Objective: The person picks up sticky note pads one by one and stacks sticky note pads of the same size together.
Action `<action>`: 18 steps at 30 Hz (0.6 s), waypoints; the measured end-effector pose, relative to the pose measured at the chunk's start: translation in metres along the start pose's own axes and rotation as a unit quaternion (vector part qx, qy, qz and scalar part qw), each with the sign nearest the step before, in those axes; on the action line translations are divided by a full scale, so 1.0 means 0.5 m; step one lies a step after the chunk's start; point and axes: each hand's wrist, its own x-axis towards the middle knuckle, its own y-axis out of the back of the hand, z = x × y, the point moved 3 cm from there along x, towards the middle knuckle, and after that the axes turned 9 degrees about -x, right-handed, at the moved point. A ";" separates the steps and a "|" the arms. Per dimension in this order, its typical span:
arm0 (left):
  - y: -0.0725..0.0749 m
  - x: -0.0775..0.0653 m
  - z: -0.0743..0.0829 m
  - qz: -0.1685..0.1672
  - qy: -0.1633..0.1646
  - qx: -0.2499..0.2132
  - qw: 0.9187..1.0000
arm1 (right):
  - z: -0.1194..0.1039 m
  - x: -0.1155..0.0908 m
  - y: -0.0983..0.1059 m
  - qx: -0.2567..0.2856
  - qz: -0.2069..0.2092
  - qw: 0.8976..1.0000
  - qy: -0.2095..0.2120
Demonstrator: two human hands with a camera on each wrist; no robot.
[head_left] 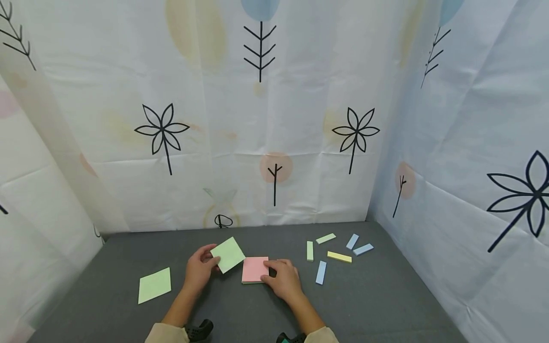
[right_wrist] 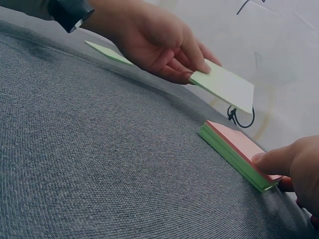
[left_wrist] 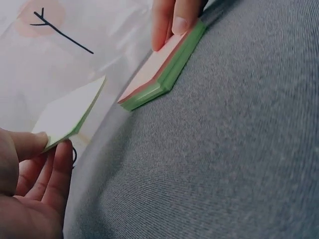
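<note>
Green pad pinched between the left fingers.

- Pink-topped stack: square and thick, pink above with green layers beneath, the lower green part slightly out of line with the rest. It lies flat; the right hand grips its right side, thumb on the pink top.
- Light green pad: square, thinner than the pink-topped stack, raised and tilted just to the left of it, clear of it in both wrist views. The left hand pinches its left edge, thumb on top and fingers underneath.
</note>
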 end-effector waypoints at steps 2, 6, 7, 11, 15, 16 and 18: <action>-0.002 0.004 -0.015 -0.006 0.019 -0.009 1.000 | 0.001 0.000 -0.001 -0.001 0.000 1.000 -0.001; -0.016 -0.002 -0.020 -0.038 0.043 -0.016 0.998 | 0.001 0.000 0.000 0.002 0.001 1.000 -0.002; -0.020 -0.003 -0.022 -0.046 0.045 -0.014 0.998 | 0.001 0.000 0.000 0.003 0.001 1.000 -0.003; -0.032 -0.003 -0.028 -0.048 0.032 0.007 0.998 | 0.000 -0.001 -0.001 0.004 -0.002 1.000 -0.004; -0.040 -0.001 -0.028 -0.015 -0.001 0.056 0.998 | 0.000 0.000 -0.002 0.000 -0.005 1.000 -0.004; -0.043 0.000 -0.026 -0.008 -0.010 0.070 0.997 | 0.000 0.000 -0.002 -0.002 -0.004 1.000 -0.001; -0.048 0.000 -0.024 0.000 -0.022 0.096 0.995 | -0.001 0.000 -0.002 -0.004 -0.005 1.000 -0.001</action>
